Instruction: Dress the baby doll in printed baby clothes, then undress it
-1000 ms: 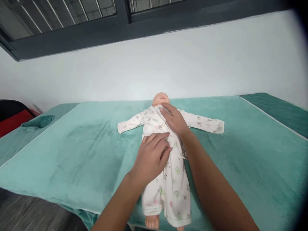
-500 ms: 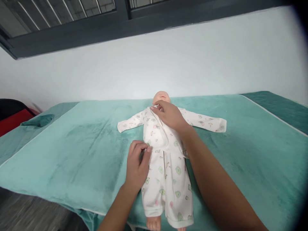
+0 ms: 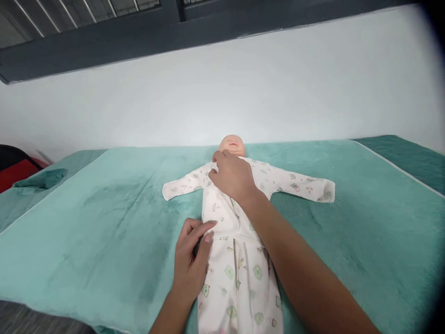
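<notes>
A baby doll [image 3: 232,144] lies on its back, dressed in a white printed top [image 3: 222,211] with long sleeves. Both sleeves stretch out to the sides. Matching white trousers [image 3: 239,283] cover its legs. On the upper chest, just under the doll's chin, rests my right hand [image 3: 234,176], its fingers bent and its thumb apart from them. It hides part of the neckline. At the left side of the waist, my left hand [image 3: 193,255] touches the top's lower edge, index finger extended and thumb apart. Neither hand visibly grips the cloth.
A teal padded cover [image 3: 114,222] spreads under the doll. Behind it rises a white wall [image 3: 174,102] below a dark window frame [image 3: 104,48]. At the far left stands a red and black object [image 3: 15,169]. The cover's front edge drops to a dark floor [image 3: 34,320].
My right hand has shifted left across the chest toward the collar. The left index finger has straightened over the top's lower edge. The view has tilted, and the doll's feet are out of sight.
</notes>
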`<state>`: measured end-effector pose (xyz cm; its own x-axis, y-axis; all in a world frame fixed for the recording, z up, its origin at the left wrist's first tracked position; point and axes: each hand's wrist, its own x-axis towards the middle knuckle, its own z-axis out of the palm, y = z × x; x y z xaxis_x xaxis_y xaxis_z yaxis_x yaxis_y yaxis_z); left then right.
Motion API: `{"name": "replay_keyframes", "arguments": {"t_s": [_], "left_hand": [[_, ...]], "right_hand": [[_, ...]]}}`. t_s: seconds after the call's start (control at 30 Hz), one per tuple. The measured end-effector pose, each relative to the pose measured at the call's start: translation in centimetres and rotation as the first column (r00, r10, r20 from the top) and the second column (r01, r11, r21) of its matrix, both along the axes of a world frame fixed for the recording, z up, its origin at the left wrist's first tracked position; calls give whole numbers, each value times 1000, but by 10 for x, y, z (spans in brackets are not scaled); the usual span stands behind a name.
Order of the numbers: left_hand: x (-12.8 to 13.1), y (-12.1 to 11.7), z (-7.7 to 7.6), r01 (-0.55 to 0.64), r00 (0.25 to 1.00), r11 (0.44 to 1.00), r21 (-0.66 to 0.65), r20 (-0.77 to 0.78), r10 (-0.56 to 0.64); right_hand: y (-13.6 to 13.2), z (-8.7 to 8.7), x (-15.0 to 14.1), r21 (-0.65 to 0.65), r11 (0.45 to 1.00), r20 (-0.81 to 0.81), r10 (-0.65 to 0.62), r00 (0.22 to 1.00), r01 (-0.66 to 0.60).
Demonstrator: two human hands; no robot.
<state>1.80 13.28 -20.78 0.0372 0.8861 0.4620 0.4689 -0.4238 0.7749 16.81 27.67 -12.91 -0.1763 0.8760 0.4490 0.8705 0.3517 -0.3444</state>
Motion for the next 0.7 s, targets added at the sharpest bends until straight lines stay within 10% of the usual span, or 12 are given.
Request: {"name": "replay_keyframes", "arguments": {"t_s": [0.27, 0.7], "left_hand": [[2, -2, -1, -121, 984, 990, -76, 122, 130], [-3, 6, -13, -47, 755, 962, -270, 621, 211]], "right_hand": [[6, -8, 7, 103, 914, 36, 390, 920, -392], [13, -8, 15, 73, 994, -273, 103, 956, -87]]}}
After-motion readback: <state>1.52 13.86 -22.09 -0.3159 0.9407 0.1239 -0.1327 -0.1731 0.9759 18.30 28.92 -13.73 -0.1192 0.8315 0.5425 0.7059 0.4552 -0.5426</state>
